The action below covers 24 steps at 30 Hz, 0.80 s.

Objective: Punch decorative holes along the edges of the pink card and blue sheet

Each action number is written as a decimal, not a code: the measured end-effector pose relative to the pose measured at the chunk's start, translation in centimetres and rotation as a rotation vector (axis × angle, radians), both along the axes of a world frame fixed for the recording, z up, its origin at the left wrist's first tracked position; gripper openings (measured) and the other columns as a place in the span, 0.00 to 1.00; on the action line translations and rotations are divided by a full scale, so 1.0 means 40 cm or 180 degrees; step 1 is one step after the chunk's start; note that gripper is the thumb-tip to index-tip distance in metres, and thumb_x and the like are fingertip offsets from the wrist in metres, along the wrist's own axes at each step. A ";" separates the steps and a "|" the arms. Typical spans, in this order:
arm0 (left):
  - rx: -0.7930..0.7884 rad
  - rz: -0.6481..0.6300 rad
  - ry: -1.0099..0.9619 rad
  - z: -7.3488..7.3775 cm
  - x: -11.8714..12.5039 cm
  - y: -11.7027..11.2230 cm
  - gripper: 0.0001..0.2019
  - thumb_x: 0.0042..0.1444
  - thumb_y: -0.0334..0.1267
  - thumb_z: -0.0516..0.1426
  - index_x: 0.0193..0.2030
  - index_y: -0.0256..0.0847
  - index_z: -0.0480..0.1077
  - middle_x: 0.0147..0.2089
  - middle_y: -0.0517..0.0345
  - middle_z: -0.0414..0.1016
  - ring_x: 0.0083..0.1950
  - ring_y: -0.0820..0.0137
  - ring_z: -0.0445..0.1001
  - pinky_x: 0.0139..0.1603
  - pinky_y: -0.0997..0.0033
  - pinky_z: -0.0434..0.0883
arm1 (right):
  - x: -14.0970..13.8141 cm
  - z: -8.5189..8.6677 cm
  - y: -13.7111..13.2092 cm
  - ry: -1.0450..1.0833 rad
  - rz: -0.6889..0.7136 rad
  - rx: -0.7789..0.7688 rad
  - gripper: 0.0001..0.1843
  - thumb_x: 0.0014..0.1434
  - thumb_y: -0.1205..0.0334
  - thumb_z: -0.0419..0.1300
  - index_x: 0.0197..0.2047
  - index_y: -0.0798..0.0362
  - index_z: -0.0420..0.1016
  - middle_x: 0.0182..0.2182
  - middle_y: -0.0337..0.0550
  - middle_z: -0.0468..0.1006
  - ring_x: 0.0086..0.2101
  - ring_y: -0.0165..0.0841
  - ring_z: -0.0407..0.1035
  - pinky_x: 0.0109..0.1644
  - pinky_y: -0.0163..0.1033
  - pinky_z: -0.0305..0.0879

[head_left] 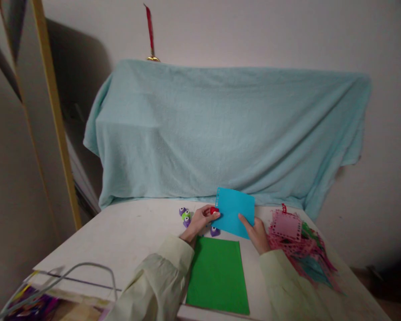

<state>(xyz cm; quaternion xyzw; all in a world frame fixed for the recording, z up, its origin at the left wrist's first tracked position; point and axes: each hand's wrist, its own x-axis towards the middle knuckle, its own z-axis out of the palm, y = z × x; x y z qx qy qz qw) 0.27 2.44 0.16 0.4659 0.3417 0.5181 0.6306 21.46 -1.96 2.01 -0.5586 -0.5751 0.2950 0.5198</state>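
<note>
My left hand (200,220) is closed around a small red paper punch (214,209), pressed onto the left edge of a blue paper sheet (234,211). My right hand (255,233) grips the same blue sheet at its lower right edge and holds it tilted above the table. A row of small holes runs along the sheet's left edge. A green sheet (218,276) lies flat on the white table (127,236) between my forearms.
Small purple and green punches (185,215) sit left of my left hand, another purple one (214,231) under the blue sheet. A heap of punched pink and coloured papers (296,245) lies at the right. A pale blue cloth (227,133) drapes something behind the table.
</note>
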 end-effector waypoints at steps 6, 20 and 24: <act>-0.0188 -0.0010 -0.0129 0.005 -0.001 -0.004 0.25 0.37 0.44 0.68 0.42 0.34 0.72 0.39 0.49 0.76 0.38 0.68 0.74 0.37 0.73 0.68 | 0.008 -0.029 0.013 -0.0027 0.0051 0.0108 0.21 0.52 0.44 0.57 0.33 0.56 0.76 0.27 0.44 0.79 0.28 0.38 0.70 0.32 0.38 0.65; -0.0357 -0.0074 -0.0448 0.017 0.000 -0.022 0.21 0.41 0.42 0.67 0.42 0.38 0.73 0.42 0.51 0.76 0.40 0.69 0.74 0.41 0.73 0.67 | 0.008 -0.025 0.010 -0.0142 0.0017 0.0225 0.22 0.52 0.43 0.57 0.29 0.55 0.76 0.24 0.43 0.78 0.28 0.38 0.70 0.32 0.37 0.63; -0.0392 -0.0045 -0.0484 0.009 0.002 -0.018 0.21 0.41 0.42 0.67 0.43 0.37 0.73 0.41 0.50 0.76 0.38 0.70 0.74 0.39 0.74 0.68 | 0.010 -0.024 0.011 -0.0133 -0.0054 0.0211 0.23 0.52 0.43 0.57 0.31 0.56 0.76 0.26 0.44 0.79 0.28 0.38 0.69 0.32 0.37 0.63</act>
